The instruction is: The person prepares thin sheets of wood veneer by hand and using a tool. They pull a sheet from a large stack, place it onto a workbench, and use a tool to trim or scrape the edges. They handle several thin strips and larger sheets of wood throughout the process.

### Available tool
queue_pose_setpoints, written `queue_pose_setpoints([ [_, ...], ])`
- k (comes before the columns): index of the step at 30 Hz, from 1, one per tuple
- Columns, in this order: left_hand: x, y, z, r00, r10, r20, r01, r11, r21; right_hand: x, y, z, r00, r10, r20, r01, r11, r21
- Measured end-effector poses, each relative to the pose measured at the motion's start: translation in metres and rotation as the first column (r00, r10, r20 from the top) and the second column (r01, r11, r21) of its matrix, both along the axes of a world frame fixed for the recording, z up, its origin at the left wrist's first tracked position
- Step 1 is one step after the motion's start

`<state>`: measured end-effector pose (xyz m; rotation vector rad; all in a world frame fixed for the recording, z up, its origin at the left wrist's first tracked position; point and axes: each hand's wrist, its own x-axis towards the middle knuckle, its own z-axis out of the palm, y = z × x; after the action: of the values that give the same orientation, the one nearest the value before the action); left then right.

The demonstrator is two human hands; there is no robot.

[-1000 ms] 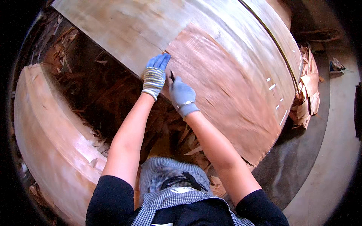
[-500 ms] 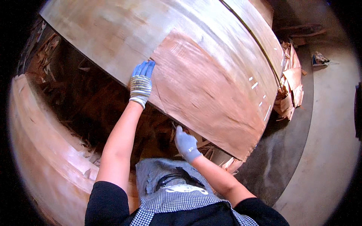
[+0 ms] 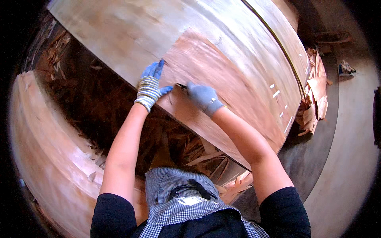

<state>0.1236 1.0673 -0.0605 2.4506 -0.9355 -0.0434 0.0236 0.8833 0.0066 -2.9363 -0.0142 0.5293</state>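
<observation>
A thin reddish-brown sheet of wood veneer (image 3: 234,99) lies on a wide, pale wooden panel surface (image 3: 131,43). My left hand (image 3: 150,85), in a blue and striped knit glove, rests flat across the veneer's left edge, fingers stretched forward and thumb out to the right. Over the sheet, just right of that thumb, is my right hand (image 3: 203,97) in a grey-blue glove. It is closed around a small dark tool (image 3: 181,85), whose narrow tip points toward my left thumb. The tool's remaining length is hidden by the glove, so its kind is unclear.
Below the panel's near edge is a dark gap strewn with veneer scraps (image 3: 198,152). A second pale wooden stack (image 3: 51,139) curves along the left. Torn veneer pieces (image 3: 315,95) hang beyond the panel's right end, beside a grey floor (image 3: 353,119).
My right hand has risen from below the panel's near edge onto the veneer, close to my left hand. The left thumb now spreads out to the right; that hand otherwise stays in place.
</observation>
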Motion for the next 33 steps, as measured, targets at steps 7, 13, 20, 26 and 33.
queue_pose_setpoints([
  [7, -0.004, -0.013, 0.008, 0.977, -0.098, 0.192, 0.072, 0.988, 0.139, -0.207, -0.147, -0.008, 0.960, -0.276, -0.036, 0.267, 0.949, -0.165],
  [13, -0.189, -0.172, 0.016, 0.946, -0.240, 0.219, 0.231, 0.971, 0.066, -0.225, -0.156, -0.009, 0.959, -0.282, -0.015, 0.274, 0.942, -0.192],
  [20, -0.240, -0.197, 0.022, 0.934, -0.326, 0.146, 0.299, 0.937, 0.181, -0.435, -0.249, 0.018, 0.832, -0.545, -0.104, 0.528, 0.835, -0.155],
  [26, -0.242, -0.201, 0.027, 0.928, -0.313, 0.203, 0.277, 0.942, 0.190, -0.680, -0.296, 0.012, 0.461, -0.817, -0.345, 0.705, 0.574, -0.417],
  [33, -0.241, -0.206, 0.026, 0.919, -0.335, 0.208, 0.286, 0.929, 0.234, -0.490, -0.198, 0.022, 0.670, -0.684, 0.288, 0.612, 0.728, 0.309],
])
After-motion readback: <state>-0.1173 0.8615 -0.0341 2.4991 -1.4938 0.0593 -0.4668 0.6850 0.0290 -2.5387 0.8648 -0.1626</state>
